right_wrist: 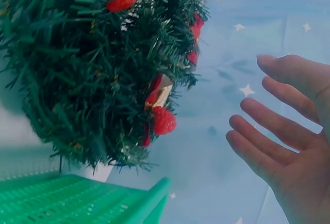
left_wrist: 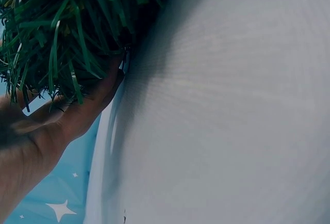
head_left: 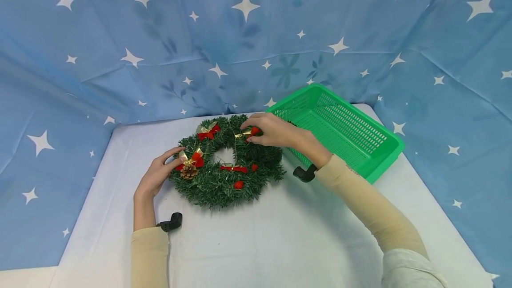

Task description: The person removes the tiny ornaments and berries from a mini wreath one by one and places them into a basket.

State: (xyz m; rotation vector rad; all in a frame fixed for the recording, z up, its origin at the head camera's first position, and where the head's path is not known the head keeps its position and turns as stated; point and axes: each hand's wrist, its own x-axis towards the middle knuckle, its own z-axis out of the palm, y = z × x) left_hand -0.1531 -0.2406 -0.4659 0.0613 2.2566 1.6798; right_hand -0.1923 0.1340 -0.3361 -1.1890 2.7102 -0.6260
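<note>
Here, gripping a bristly, ring-shaped wreath [head_left: 214, 191] at centre-left with left hand [head_left: 156, 174] fingers, and spreading right hand [head_left: 275, 130] fingers, visibly clear only in right-wrist view.

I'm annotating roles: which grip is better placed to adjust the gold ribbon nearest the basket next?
Likely the right grip: it hovers close by that gold ribbon, fingers apart and holding nothing. The left grip is across the wreath, holding its left edge.

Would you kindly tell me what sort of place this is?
Probably a staged tabletop craft area: a white-covered table, a starry blue backdrop behind it, and a decorated wreath.
</note>
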